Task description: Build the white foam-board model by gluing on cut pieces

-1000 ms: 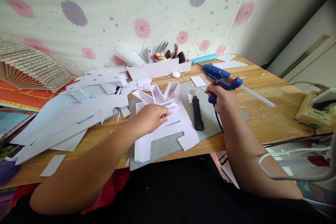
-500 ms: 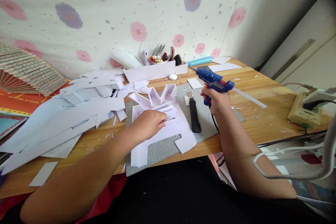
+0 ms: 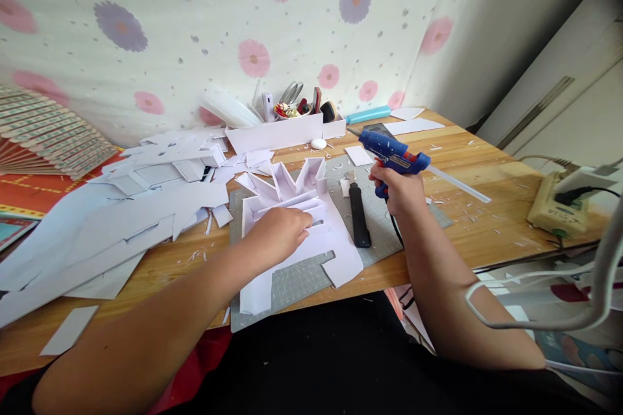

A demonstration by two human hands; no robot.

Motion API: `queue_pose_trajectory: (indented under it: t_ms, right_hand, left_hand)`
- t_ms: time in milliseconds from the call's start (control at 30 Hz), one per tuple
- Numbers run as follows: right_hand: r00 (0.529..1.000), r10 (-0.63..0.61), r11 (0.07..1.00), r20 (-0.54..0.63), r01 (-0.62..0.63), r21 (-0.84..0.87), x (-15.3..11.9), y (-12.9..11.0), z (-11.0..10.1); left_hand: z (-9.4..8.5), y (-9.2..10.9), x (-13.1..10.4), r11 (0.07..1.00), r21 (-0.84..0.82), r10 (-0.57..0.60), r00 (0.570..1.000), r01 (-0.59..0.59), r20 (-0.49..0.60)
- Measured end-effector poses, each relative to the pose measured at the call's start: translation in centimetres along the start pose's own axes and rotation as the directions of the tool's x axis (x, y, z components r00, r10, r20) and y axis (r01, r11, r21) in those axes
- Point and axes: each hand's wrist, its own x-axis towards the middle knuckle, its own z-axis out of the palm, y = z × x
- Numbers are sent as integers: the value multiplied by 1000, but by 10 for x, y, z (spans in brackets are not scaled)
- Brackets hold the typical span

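My right hand (image 3: pixel 400 191) is wrapped around the handle of a blue hot glue gun (image 3: pixel 389 152). Its nozzle points up and left, and a clear glue stick (image 3: pixel 460 183) sticks out of the back. My left hand (image 3: pixel 282 233) is closed with the fingertips down at a slotted part of a white foam board structure (image 3: pixel 302 253), pressing or pinching it; the hand hides what lies beneath. Folded, box-like walls (image 3: pixel 292 183) rise along the structure's far side. A black utility knife (image 3: pixel 359 214) lies just right of it on the grey cutting mat (image 3: pixel 302 279).
Stacked white board offcuts (image 3: pixel 121 220) cover the table's left side, beside a slatted fan-like object (image 3: pixel 53 133). At the back stands a white organizer box (image 3: pixel 277 136) with tools. A power strip (image 3: pixel 557 207) sits at the right edge, near a white bent tube (image 3: pixel 601 279).
The view has shifted slightly. The fingers of my left hand have moved a little at the slot. My right hand still holds the glue gun in nearly the same place.
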Motion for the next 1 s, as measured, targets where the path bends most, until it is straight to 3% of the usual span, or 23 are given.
queue_pose_trajectory:
  t_ms: [167, 333, 433, 500, 700, 867, 1000]
  right_hand:
    - [1000, 7, 1000, -15, -8, -9, 0, 2, -1]
    - [1000, 6, 1000, -12, -6, -19, -1, 1, 0]
    - [1000, 4, 1000, -14, -5, -24, -1, 2, 0]
    - [1000, -4, 1000, -22, 3, -25, 0, 4, 0]
    - [999, -33, 998, -6, 33, -49, 1, 10, -3]
    - [996, -67, 994, 59, 72, -78, 0, 12, -4]
    - [997, -43, 993, 63, 49, -108, 0, 13, -4]
  left_hand:
    - [-3, 5, -1, 994, 104, 12, 999, -16, 38]
    - [0, 9, 2, 997, 59, 55, 998, -56, 11]
    - [-2, 9, 2, 993, 93, 71, 996, -76, 51]
    - [-9, 6, -1, 992, 99, 67, 995, -74, 70]
    - [-35, -15, -36, 994, 95, -60, 998, 61, -13]
    - [-19, -28, -58, 985, 171, -41, 996, 27, 80]
    - [-7, -31, -61, 973, 225, 33, 999, -41, 42]
